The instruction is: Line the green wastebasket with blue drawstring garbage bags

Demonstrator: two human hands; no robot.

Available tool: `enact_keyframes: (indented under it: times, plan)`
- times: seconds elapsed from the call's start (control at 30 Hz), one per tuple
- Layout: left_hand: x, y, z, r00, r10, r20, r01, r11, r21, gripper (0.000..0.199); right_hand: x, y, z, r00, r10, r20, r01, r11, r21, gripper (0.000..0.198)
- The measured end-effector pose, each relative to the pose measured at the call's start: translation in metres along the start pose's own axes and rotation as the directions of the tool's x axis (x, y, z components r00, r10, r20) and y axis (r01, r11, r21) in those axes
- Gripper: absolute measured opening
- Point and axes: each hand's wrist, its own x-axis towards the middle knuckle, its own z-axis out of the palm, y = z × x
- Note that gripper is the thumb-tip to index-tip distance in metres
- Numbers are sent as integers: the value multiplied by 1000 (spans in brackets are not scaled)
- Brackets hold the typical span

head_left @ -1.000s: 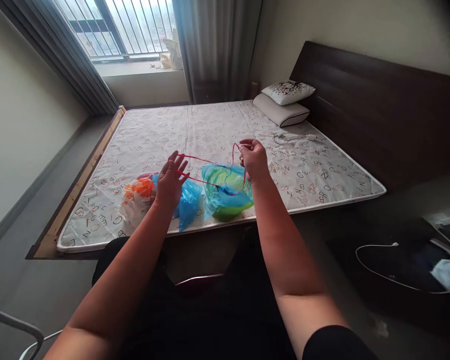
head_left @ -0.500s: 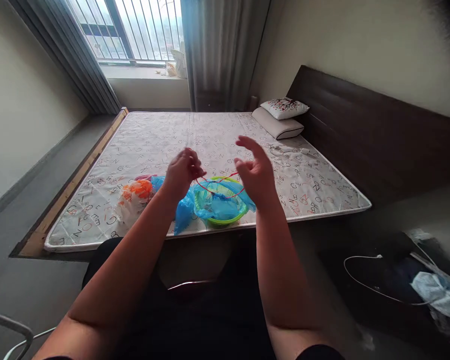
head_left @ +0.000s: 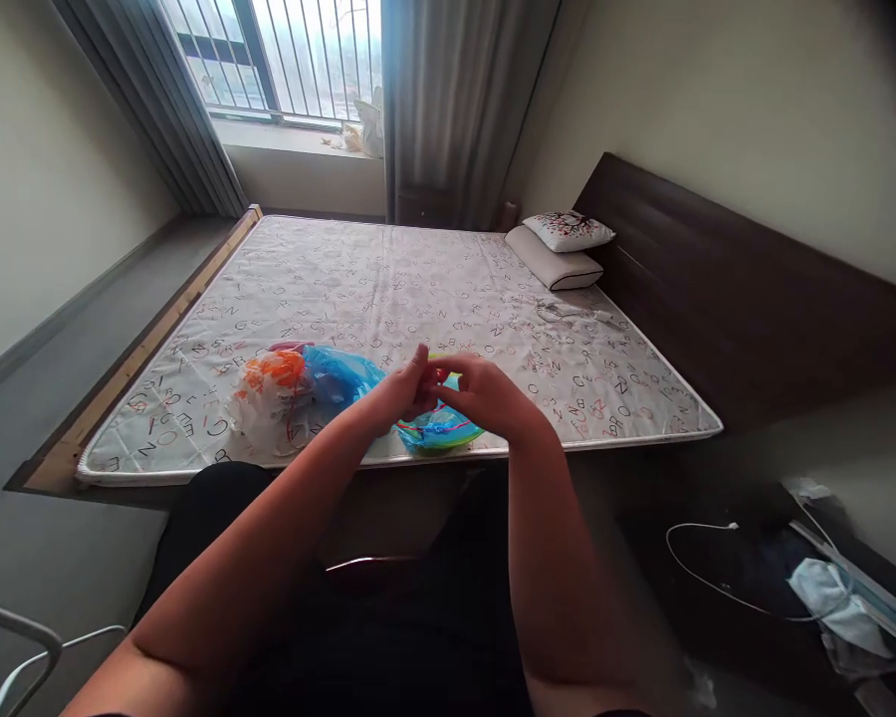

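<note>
My left hand (head_left: 410, 388) is closed with its thumb raised, gripping a thin red string (head_left: 459, 426). Fingers of my right hand (head_left: 489, 396) meet it over the bowl, curled around part of the same string; the exact grip is partly hidden. The string hangs in a loop below both hands. Under them, a green plastic bowl (head_left: 440, 448) sits near the mattress edge, with a crumpled blue plastic bag (head_left: 425, 435) in it. More blue plastic (head_left: 339, 373) lies to the left.
A white plastic bag (head_left: 258, 413) with orange strands (head_left: 275, 368) lies left on the patterned mattress (head_left: 388, 279). Pillows (head_left: 557, 259) rest by the dark headboard (head_left: 687, 259). A white cable (head_left: 717, 578) lies on a dark surface at right.
My hands have come together over the bowl from a spread position, lowering slightly. The stretched red string loop has slackened between them. The view has shifted a little.
</note>
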Motion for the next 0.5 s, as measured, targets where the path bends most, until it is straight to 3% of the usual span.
enact_keyframes:
  times: [0.1, 0.2, 0.27, 0.37, 0.43, 0.5]
  plan:
    - [-5, -13, 3, 999, -21, 27, 20, 999, 25, 87, -9, 1, 9, 997, -20, -79, 17, 999, -44, 17]
    - [-15, -24, 1, 996, 86, 7, -86, 995, -55, 80, -12, 10, 12, 968, 58, -243, -49, 998, 43, 10]
    - [-24, -30, -2, 986, 159, 51, -150, 978, -145, 79, -11, 20, 10, 885, 173, -432, -94, 975, 199, 9]
    - [-34, -42, -7, 951, 168, 259, -107, 967, -233, 96, -5, 37, 6, 695, 316, -646, -10, 902, 431, 22]
    - [-36, -49, -9, 932, 160, 327, -85, 969, -233, 96, -2, 44, 6, 625, 401, -670, 53, 834, 549, 26]
    - [-34, -55, -7, 933, 151, 328, -114, 985, -129, 81, -1, 48, 8, 598, 508, -620, 56, 746, 664, 29]
